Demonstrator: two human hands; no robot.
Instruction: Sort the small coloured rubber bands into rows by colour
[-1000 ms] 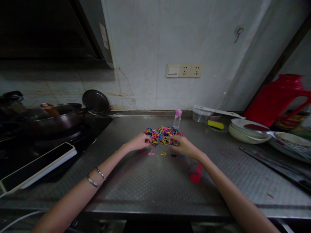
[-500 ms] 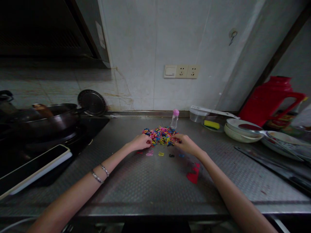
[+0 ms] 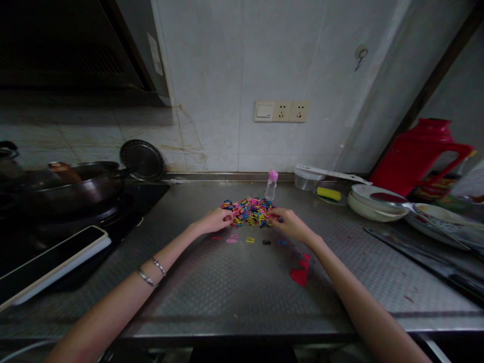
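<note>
A heap of small multicoloured rubber bands (image 3: 250,212) lies on the metal counter (image 3: 227,292). At its left edge is my left hand (image 3: 216,221), fingers curled together; whatever they hold is too small to make out. My right hand (image 3: 289,224) reaches to the heap's right edge with thumb and fingers pinched, a bit of dark blue showing by the fingertips. In front of the heap runs a row of bands sorted by colour: red (image 3: 216,238), pink (image 3: 232,238), yellow (image 3: 250,239), black (image 3: 266,242) and blue (image 3: 282,242).
Behind the heap stands a small clear bottle with a pink cap (image 3: 271,185). A torn red-and-clear wrapper (image 3: 300,271) lies near my right forearm. Bowls (image 3: 374,209), a knife (image 3: 416,257) and a red thermos (image 3: 419,156) are right; a pan (image 3: 79,189) and phone (image 3: 56,262) left.
My left hand has shifted slightly left, away from the heap's edge. My right hand stays at the right edge, its fingers moving only a little.
</note>
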